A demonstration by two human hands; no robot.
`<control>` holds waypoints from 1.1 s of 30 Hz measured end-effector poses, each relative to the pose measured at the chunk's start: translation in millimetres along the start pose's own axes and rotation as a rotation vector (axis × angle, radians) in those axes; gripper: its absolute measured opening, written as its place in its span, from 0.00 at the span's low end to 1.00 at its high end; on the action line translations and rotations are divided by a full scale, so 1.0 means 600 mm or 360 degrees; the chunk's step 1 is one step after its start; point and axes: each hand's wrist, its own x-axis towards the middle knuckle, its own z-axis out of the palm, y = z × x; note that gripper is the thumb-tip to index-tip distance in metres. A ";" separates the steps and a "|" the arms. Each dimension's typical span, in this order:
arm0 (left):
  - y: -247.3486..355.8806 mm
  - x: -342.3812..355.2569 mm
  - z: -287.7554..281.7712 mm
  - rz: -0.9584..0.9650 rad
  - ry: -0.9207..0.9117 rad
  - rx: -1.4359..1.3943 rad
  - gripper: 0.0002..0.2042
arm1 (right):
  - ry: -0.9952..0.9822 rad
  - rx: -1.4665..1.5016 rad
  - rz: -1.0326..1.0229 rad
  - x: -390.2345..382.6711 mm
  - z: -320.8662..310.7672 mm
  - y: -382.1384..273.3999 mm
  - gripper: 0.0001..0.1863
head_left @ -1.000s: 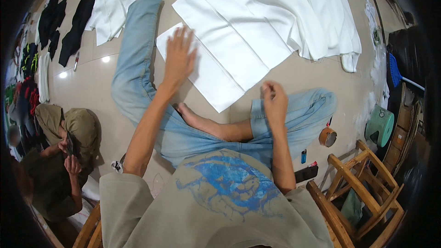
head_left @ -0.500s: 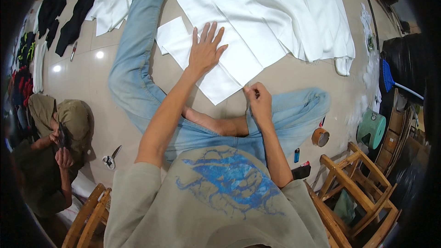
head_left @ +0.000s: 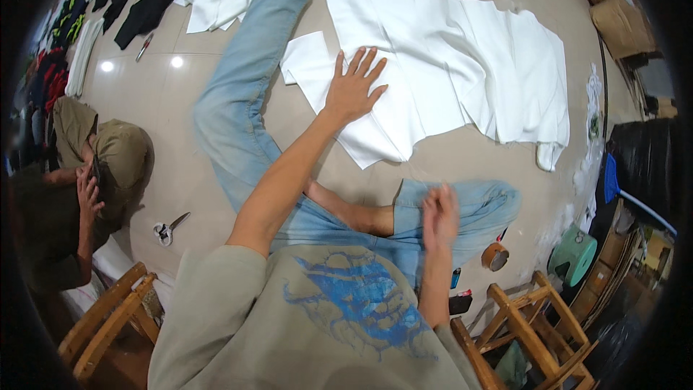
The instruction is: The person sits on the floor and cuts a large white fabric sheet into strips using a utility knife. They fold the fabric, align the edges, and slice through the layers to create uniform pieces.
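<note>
Overlapping white fabric pieces (head_left: 462,72) are spread in a fanned row on the tiled floor in front of me. My left hand (head_left: 355,87) lies flat on the near left part of that fabric, its fingers spread. A smaller white piece (head_left: 307,54) sticks out to the left of this hand, beside my stretched leg. My right hand (head_left: 440,215) is raised over my bent knee in blue jeans, apart from the fabric. Motion blurs its fingers, so I cannot make out whether it holds anything.
Scissors (head_left: 170,230) lie on the floor at my left, near a seated person (head_left: 119,152) holding a dark object. A tape roll (head_left: 495,256), a lighter (head_left: 455,277), a green stool (head_left: 572,255) and a wooden frame (head_left: 538,318) stand or lie at my right. Black garments (head_left: 162,0) lie far left.
My right hand has left the fabric's near corner and moved right and toward me. My left hand stays flat on the fabric. The whole view has shifted a little.
</note>
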 end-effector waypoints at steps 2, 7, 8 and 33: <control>-0.002 0.004 -0.001 -0.0006 -0.0001 -0.0006 0.30 | 0.0199 -0.0081 0.0055 -0.090 -0.070 -0.056 0.05; 0.001 0.001 -0.002 -0.0012 0.0007 0.0006 0.29 | 0.0645 -0.0057 0.0019 -0.327 -0.324 -0.151 0.04; 0.004 0.003 -0.003 -0.0010 0.0001 -0.0002 0.29 | 0.0702 -0.0149 0.0086 -0.338 -0.341 -0.161 0.04; 0.011 -0.072 -0.031 -0.0243 0.0017 -0.0117 0.35 | -0.0058 0.0089 -0.0406 0.044 0.132 0.027 0.18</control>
